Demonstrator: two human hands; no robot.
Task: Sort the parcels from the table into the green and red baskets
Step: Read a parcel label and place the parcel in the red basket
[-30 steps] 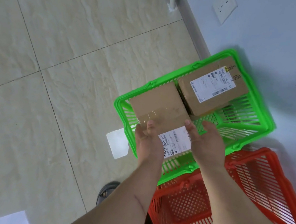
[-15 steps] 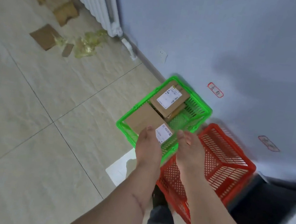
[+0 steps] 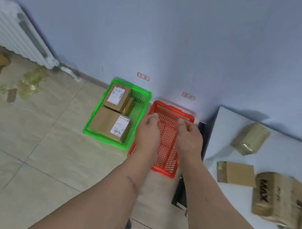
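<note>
Brown cardboard parcels wait on the white worktop beyond the right hand, both it and left hand loose, empty over the red plastic basket, so misreading labels risks wrong sorting.

Two brown parcels, the far parcel and the near parcel, lie label-up in my green basket. My red basket sits just beside it. Three parcels wait on the white table.
</note>
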